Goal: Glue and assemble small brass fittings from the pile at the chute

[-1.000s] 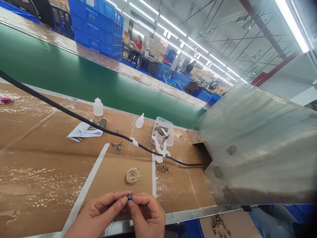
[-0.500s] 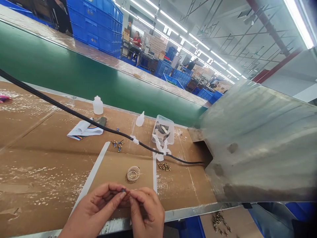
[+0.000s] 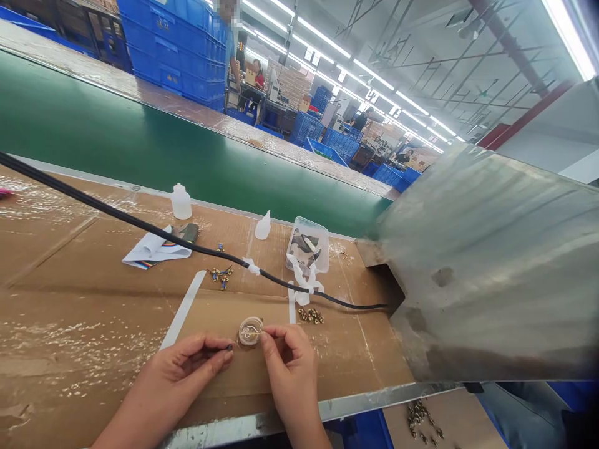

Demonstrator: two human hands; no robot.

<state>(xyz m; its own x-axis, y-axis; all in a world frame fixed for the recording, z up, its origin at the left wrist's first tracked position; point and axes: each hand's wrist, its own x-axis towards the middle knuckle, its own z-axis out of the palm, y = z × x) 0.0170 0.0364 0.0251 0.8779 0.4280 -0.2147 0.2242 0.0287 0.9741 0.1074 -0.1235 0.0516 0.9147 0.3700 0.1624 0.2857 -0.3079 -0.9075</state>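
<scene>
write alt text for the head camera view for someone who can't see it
Two bare hands work over a cardboard-covered bench: the left hand pinches a small dark part, and the right hand reaches its fingertips to a small clear round dish. Beyond lie a black cable, two squeeze bottles and a green conveyor belt.

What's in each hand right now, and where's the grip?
Left hand pinches a small dark part at its fingertips. Right hand touches a thin stick at the small clear cup; the grip is too small to tell.
</scene>
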